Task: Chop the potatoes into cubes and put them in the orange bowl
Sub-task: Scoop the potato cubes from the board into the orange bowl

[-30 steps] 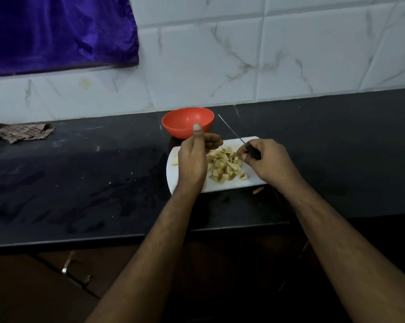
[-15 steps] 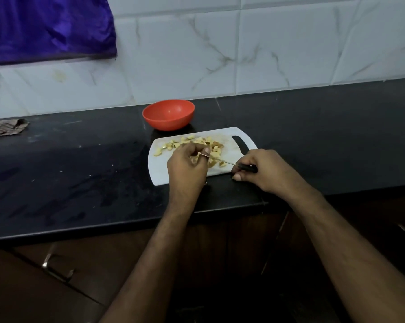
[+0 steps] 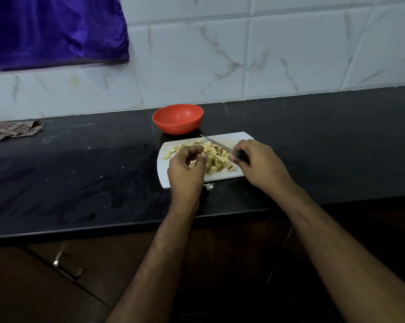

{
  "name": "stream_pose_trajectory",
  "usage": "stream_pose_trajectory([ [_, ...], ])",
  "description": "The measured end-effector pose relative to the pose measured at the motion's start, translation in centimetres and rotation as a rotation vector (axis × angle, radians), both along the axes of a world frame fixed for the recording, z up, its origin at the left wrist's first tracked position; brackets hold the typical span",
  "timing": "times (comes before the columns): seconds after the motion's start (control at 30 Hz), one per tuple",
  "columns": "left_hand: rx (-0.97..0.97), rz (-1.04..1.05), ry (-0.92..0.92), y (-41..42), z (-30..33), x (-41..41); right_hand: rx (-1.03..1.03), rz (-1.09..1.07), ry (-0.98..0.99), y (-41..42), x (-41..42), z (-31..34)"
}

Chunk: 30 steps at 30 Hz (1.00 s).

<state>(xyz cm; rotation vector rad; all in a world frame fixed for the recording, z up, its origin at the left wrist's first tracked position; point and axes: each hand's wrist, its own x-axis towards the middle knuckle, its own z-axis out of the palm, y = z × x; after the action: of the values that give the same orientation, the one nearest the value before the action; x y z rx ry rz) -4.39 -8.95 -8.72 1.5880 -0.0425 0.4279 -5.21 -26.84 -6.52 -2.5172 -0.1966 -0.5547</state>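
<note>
Our right hand (image 3: 258,163) grips the thin steel knife (image 3: 216,144) over pale potato cubes (image 3: 216,158) on the white cutting board (image 3: 238,137); left hand (image 3: 187,167) loosely curled, empty. Best we gather cubes tightly before lifting toward the round orange plastic bowl (image 3: 177,118).

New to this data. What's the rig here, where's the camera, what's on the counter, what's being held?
There is no robot: a person works with two bare hands, and one wide-angle camera on their head looks forward and down, so the arms enter from the bottom. On the black counter a white cutting board carries a pile of potato cubes. An orange bowl stands just behind the board and looks empty. The right hand grips a knife, blade pointing back-left over the cubes. The left hand hovers over the pile, fingers curled; whether it pinches a piece I cannot tell. A crumpled cloth lies far left.
</note>
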Motion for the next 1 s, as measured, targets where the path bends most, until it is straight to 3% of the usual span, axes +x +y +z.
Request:
stream_pose_trajectory([
  [0.2,-0.07,0.016,0.011,0.3,0.3,-0.3,-0.027,-0.096,0.04,2.3,2.8,-0.2],
  [0.33,-0.056,0.02,-0.004,0.7,0.6,-0.4,0.224,-0.102,-0.039,2.0,3.0,-0.6],
  [0.43,0.099,0.042,-0.05,1.1,1.0,0.4,0.313,-0.156,-0.054,1.3,3.2,-0.1],
  [0.6,0.448,0.221,-0.095,2.4,0.8,3.4,0.027,-0.363,0.011,-0.5,4.8,0.0],
  [0.73,0.616,0.188,-0.128,1.6,0.5,3.6,-0.205,-0.46,0.055,0.0,5.5,-1.2],
  [0.9,0.711,0.145,-0.229,1.1,0.6,3.4,-0.275,-0.435,0.05,0.3,5.3,-1.7],
  [1.0,0.926,0.035,-0.3,0.2,0.6,3.1,-0.312,-0.372,0.079,0.3,4.7,-1.3],
])
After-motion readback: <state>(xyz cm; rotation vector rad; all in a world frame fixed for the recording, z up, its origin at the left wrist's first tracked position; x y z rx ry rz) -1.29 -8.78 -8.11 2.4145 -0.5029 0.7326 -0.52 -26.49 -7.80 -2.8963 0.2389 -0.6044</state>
